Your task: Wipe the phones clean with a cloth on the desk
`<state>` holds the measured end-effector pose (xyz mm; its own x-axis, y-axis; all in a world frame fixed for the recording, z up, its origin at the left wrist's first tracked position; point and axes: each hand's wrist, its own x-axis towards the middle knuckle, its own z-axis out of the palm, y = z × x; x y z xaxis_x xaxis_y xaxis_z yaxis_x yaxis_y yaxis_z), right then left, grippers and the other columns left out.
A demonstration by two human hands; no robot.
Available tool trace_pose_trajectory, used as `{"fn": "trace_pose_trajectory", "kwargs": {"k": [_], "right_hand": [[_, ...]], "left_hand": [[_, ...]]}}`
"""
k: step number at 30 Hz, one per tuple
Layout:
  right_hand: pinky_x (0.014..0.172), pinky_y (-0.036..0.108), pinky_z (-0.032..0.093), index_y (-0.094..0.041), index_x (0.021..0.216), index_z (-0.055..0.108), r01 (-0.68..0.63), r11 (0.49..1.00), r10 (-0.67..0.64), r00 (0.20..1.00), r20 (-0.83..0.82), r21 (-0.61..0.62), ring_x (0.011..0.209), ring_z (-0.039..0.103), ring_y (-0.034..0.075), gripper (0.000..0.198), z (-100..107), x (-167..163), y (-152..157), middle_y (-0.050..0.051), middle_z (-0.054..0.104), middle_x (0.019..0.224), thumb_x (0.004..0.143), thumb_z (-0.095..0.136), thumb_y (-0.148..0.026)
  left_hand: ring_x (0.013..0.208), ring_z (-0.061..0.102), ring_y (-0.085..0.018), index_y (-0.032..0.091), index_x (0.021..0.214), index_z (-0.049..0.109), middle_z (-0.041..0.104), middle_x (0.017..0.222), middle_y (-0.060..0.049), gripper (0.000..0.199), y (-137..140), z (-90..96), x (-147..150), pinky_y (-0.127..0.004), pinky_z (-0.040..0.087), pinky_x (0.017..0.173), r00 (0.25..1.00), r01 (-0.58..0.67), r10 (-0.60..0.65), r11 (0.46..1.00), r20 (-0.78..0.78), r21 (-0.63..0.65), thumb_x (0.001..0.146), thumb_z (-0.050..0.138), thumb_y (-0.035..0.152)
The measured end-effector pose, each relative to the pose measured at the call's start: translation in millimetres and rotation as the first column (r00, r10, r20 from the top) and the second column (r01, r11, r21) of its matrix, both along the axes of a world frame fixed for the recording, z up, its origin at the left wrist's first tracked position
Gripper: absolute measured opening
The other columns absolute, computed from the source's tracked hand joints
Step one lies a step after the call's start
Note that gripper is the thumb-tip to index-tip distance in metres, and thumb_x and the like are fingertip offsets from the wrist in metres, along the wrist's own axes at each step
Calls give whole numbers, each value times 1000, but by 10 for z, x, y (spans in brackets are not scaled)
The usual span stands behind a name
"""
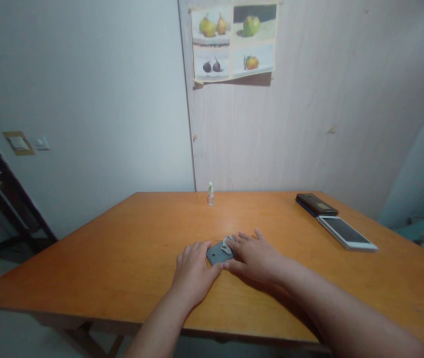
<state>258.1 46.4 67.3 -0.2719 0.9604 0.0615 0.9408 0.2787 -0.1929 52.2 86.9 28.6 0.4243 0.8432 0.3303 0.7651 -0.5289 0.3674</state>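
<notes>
A flat grey phone (217, 254) lies back up on the wooden table, with a small dark round spot near its left end. My left hand (193, 272) grips its left end, thumb along the near edge and fingers at the far side. My right hand (254, 256) covers the phone's right end. Under its fingertips a crumpled whitish cloth or tissue (227, 245) is pressed against the phone's back. The two thumbs nearly meet at the near edge.
A small clear bottle (211, 195) stands upright near the table's (122, 268) back edge. At the right lie a white tablet (346, 232) with a dark screen and a dark flat case-like thing (316, 204). Behind the table is a wall with a fruit picture sheet (232, 44).
</notes>
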Motion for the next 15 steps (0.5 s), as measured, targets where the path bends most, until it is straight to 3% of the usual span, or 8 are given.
{"fn": "trace_pose_trajectory", "kwargs": {"k": [6,12,15], "right_hand": [[112,71,10,-26,144,50,13,1000,-13,1000,10,-2,140,37,42,69,-15,5,13,15,51,148,91,42,-70],[113,68,14,-21,145,48,-68,998,68,998,-2,-3,139,39,38,69,22,-35,-40,18,49,148,88,54,-60],[112,70,13,-23,142,51,-74,997,74,997,-16,-1,139,40,39,65,45,-40,-46,17,51,147,91,47,-64]], "left_hand": [[114,55,-30,24,124,58,66,119,-8,51,-5,20,7,-40,40,95,1000,5,-5,1000,5,-12,85,62,56],[115,54,-29,26,124,57,65,121,-6,46,-2,10,7,-38,39,95,1000,-3,4,1000,5,-13,84,64,48],[115,54,-29,26,124,57,65,121,-6,46,3,-1,4,-38,39,95,1000,-3,3,1000,2,-14,84,64,50]]}}
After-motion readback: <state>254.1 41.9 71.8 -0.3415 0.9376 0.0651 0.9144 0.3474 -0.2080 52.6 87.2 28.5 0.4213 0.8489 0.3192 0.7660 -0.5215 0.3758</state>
